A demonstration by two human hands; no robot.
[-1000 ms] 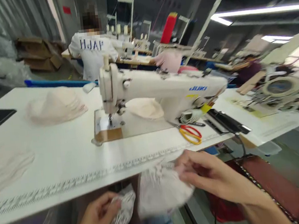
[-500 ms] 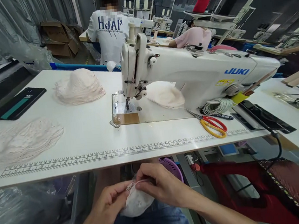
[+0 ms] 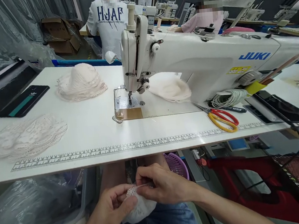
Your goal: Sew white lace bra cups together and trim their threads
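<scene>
Over my lap, below the table's front edge, both hands hold a small white lace-edged fabric piece (image 3: pixel 141 211), rounded like a cup. My left hand (image 3: pixel 116 203) pinches its lace rim between thumb and fingers on the left side. Close beside it, my right hand (image 3: pixel 159 183) grips the upper rim, with thumb and forefinger pressed together along a thin edge or cord. The fingertips of the right hand are partly hidden. Above them on the table stands a white sewing machine (image 3: pixel 199 51); a pale fabric cup (image 3: pixel 175 90) lies under its arm.
Stacked pale fabric cups (image 3: pixel 81 81) and lace pieces (image 3: pixel 27 136) lie on the table's left, near a dark phone (image 3: pixel 25 101). Scissors (image 3: pixel 222 119) and coiled cord (image 3: pixel 229 98) lie at the right. A purple basket (image 3: pixel 177 165) and red stool (image 3: pixel 225 185) stand below. Two people sit beyond.
My left thumb has moved up onto the front of the lace-edged piece near its rim. The right hand keeps its pinch. The camera view has shifted slightly.
</scene>
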